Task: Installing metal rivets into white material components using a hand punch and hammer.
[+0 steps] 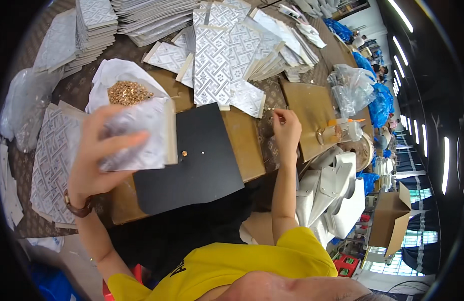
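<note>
My left hand (94, 155) holds up a grey patterned flat card piece (141, 133), blurred by motion, above the left edge of a black mat (202, 160). A small gold metal piece (184, 153) sits on the mat, with a tiny pale dot beside it. My right hand (286, 131) rests further right on the brown patterned table, fingers pinched at a small object near some tiny gold parts (268, 110). Whether it holds one I cannot tell.
A white bag of gold metal pieces (127, 92) lies behind my left hand. Stacks of grey patterned cards (232, 55) cover the far table, and another stack (51, 165) sits at left. A white machine (332, 190), clear plastic bags (350, 88) and a cardboard box (390, 220) stand at right.
</note>
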Tool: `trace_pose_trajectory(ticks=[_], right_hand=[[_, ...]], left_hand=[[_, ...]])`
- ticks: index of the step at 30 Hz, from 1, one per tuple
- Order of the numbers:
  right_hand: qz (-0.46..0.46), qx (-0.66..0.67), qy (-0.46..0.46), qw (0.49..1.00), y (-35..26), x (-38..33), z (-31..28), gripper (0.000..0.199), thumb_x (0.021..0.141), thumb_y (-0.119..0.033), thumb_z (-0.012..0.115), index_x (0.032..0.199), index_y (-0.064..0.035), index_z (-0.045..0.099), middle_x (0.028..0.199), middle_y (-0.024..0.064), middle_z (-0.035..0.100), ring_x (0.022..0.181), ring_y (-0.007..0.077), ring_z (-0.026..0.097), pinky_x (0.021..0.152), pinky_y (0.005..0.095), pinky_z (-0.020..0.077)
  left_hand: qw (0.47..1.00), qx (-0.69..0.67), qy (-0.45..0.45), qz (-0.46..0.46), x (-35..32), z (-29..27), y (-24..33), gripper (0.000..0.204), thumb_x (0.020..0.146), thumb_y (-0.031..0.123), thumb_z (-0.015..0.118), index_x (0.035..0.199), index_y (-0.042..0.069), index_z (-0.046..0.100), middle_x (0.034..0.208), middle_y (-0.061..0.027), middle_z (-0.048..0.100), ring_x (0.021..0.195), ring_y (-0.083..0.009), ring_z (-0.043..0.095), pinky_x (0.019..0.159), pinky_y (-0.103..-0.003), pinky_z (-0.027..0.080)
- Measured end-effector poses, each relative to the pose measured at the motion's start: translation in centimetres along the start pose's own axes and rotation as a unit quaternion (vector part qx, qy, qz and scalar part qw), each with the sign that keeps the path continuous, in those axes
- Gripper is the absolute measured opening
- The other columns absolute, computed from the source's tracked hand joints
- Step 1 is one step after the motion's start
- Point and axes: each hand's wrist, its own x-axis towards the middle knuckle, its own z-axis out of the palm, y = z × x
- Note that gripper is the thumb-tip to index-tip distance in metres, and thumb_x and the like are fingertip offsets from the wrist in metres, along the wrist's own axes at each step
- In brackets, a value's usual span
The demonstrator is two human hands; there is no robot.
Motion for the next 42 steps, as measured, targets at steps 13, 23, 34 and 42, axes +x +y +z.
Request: trace_pose_trajectory(ticks=[13, 23, 34, 42], right_hand=[[0.056, 0.003, 0.012, 0.998, 1.4, 1.6, 2.5, 0.01, 0.09, -0.011, 0.072, 0.095, -0.0027, 0.074, 0.091, 0.0118, 0.073, 0.08, 0.0265, 0.071, 0.075, 0.035, 0.0553], [-0.121, 0.25, -0.023, 0.96, -11.6, -3.2, -0.1, 0.014, 0.084, 0.009, 0.072, 0.095, 0.0006, 0.07, 0.101, 0.0102, 0.072, 0.087, 0.0183, 0.068, 0.08, 0.0282, 0.0522], [0.031, 0.463, -0.333, 0.821, -14.9, -6.6, 0.1, 0.015, 0.091, 0.008, 0.067, 0.105, 0.0025, 0.071, 0.111, 0.0124, 0.073, 0.098, 0.0133, 0.069, 0.086, 0.0257, 0.0555], [0.031, 0.459, -0.314, 0.83, -14.7, -6.5, 1.2, 0.015, 0.095, 0.007, 0.064, 0.108, 0.0036, 0.07, 0.115, 0.0133, 0.073, 0.101, 0.0139, 0.07, 0.09, 0.0272, 0.0564]], left_hand=[[0.981, -0.03, -0.188, 0.024, 0.5, 4.3, 0.7, 0.059, 0.068, 0.016, 0.089, 0.123, 0.031, 0.077, 0.137, -0.0084, 0.057, 0.118, -0.0285, 0.052, 0.1, -0.041, 0.032], [0.981, -0.003, -0.189, 0.028, 0.8, 4.8, 0.8, 0.052, 0.066, 0.018, 0.09, 0.116, 0.03, 0.08, 0.138, -0.0072, 0.06, 0.116, -0.0286, 0.053, 0.098, -0.041, 0.034], [0.982, -0.006, -0.185, 0.037, 0.7, 5.6, 1.3, 0.056, 0.067, 0.018, 0.088, 0.12, 0.03, 0.076, 0.141, -0.0054, 0.058, 0.117, -0.0306, 0.053, 0.099, -0.042, 0.037], [0.986, 0.021, -0.162, 0.036, 0.7, 6.1, 1.1, 0.062, 0.065, 0.016, 0.088, 0.124, 0.029, 0.074, 0.157, -0.0042, 0.05, 0.12, -0.0328, 0.051, 0.101, -0.045, 0.04]])
